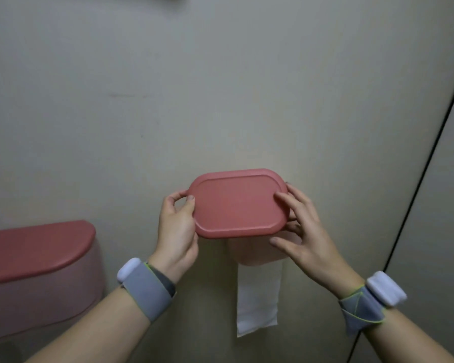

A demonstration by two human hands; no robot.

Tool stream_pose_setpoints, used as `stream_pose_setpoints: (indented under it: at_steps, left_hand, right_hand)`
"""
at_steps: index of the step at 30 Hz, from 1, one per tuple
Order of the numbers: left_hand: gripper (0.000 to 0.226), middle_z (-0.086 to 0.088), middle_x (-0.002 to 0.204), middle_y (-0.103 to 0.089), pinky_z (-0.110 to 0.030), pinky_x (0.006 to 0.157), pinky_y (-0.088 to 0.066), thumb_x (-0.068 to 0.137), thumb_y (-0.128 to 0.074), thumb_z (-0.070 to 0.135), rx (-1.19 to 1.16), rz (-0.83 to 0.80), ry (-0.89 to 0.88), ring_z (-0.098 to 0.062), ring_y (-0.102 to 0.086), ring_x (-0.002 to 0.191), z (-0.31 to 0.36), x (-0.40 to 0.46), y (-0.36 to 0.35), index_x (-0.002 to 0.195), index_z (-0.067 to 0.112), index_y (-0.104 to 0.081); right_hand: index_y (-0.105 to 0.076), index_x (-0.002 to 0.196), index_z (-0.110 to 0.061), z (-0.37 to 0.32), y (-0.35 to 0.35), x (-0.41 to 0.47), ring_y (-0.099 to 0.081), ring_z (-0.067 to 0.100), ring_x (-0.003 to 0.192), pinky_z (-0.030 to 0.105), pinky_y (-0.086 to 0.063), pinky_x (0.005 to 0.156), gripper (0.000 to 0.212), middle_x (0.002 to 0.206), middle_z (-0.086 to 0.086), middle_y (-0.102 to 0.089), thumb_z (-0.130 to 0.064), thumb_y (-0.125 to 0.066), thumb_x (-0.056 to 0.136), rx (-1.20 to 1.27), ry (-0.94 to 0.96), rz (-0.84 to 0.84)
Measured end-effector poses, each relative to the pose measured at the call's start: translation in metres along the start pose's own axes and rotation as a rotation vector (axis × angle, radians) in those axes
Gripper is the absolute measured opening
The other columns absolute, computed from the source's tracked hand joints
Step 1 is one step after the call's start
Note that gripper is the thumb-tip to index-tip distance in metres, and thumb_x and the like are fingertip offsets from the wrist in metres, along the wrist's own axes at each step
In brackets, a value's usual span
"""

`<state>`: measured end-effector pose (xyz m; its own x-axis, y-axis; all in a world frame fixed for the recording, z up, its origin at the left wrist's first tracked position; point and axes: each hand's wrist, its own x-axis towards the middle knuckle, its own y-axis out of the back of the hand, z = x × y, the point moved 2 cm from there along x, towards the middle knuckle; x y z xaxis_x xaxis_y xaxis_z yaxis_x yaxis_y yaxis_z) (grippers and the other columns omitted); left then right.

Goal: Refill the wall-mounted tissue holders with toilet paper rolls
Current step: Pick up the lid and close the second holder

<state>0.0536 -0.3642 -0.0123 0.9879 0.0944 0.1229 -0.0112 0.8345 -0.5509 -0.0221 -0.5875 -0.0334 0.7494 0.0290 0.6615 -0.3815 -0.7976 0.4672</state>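
At frame centre, the left hand [177,226] and right hand [303,231] each pinch an end of the red lid [240,203] over the holder [249,251]; probably light, stiff, smooth plastic, best held at both ends

Holder lid [237,203]: red plastic, matt, smooth, with a shallow moulded border. Holder body [249,251] under it: paler pink plastic, slightly translucent look. Paper tail [257,299] hanging down: white tissue paper, soft, matt. Second holder [37,271] at left: same matt red plastic lid, pale pink plastic body. Wall [220,87]: beige panel, smooth, faint sheen, few scuffs. Wristbands [148,290]: grey cloth, green edging, carrying white glossy plastic pods.
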Motion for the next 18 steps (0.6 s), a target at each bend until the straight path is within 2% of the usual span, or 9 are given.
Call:
stream_pose_setpoints:
  at_steps: [2, 6, 10, 13, 15, 18]
  left_hand:
    - [0.016, -0.009, 0.086, -0.070, -0.038, 0.074, -0.054, 0.103, -0.046, 0.008, -0.018, -0.014, 0.046, -0.011, -0.068, 0.063, -0.006, 0.008, -0.004, 0.102, 0.022, -0.053]
    - [0.014, -0.010, 0.094, -0.070, -0.044, 0.080, -0.052, 0.104, -0.045, 0.009, -0.041, -0.047, 0.122, -0.016, -0.067, 0.071, -0.015, 0.021, -0.011, 0.105, 0.022, -0.050]
    - [0.013, -0.012, 0.099, -0.066, -0.053, 0.091, -0.050, 0.103, -0.044, 0.005, -0.066, -0.060, 0.162, -0.018, -0.065, 0.077, -0.020, 0.027, -0.021, 0.103, 0.018, -0.048]
    - [0.012, -0.014, 0.097, -0.065, -0.043, 0.086, -0.054, 0.102, -0.045, 0.003, -0.054, -0.068, 0.126, -0.015, -0.065, 0.075, -0.024, 0.029, -0.029, 0.100, 0.015, -0.048]
    - [0.012, -0.012, 0.097, -0.064, -0.028, 0.075, -0.054, 0.102, -0.047, 0.004, -0.002, -0.067, 0.058, -0.011, -0.064, 0.077, -0.027, 0.032, -0.034, 0.098, 0.015, -0.049]
    - [0.010, -0.006, 0.092, -0.061, -0.011, 0.064, -0.049, 0.101, -0.050, 0.007, 0.209, -0.033, -0.123, 0.004, -0.061, 0.069, -0.034, 0.034, -0.036, 0.098, 0.017, -0.052]
  right_hand:
    - [-0.044, 0.142, -0.021, 0.004, 0.005, 0.011, -0.036, 0.014, 0.140, 0.012, -0.041, 0.101, 0.078, 0.155, -0.001, -0.027, -0.005, -0.081, 0.076, -0.082, 0.040, 0.007]
    - [-0.046, 0.141, -0.020, 0.008, 0.017, 0.032, -0.030, 0.012, 0.145, 0.032, -0.035, 0.115, 0.070, 0.153, 0.002, -0.033, -0.020, -0.078, 0.079, -0.230, 0.085, 0.009]
    - [-0.042, 0.144, -0.022, 0.015, 0.026, 0.039, -0.023, 0.007, 0.148, 0.017, -0.018, 0.119, 0.075, 0.157, 0.002, -0.028, -0.035, -0.075, 0.078, -0.266, 0.096, -0.038]
    - [-0.043, 0.143, -0.024, 0.026, 0.032, 0.042, -0.025, 0.007, 0.147, 0.014, -0.019, 0.117, 0.076, 0.156, 0.002, -0.032, -0.038, -0.075, 0.075, -0.268, 0.078, -0.019]
    - [-0.044, 0.142, -0.028, 0.037, 0.036, 0.045, -0.028, 0.006, 0.146, 0.014, -0.020, 0.117, 0.076, 0.155, -0.002, -0.034, -0.043, -0.073, 0.074, -0.248, 0.063, -0.008]
    - [-0.045, 0.141, -0.030, 0.053, 0.040, 0.051, -0.031, 0.003, 0.144, 0.014, -0.022, 0.116, 0.074, 0.153, -0.005, -0.038, -0.048, -0.076, 0.076, -0.215, 0.059, -0.015]
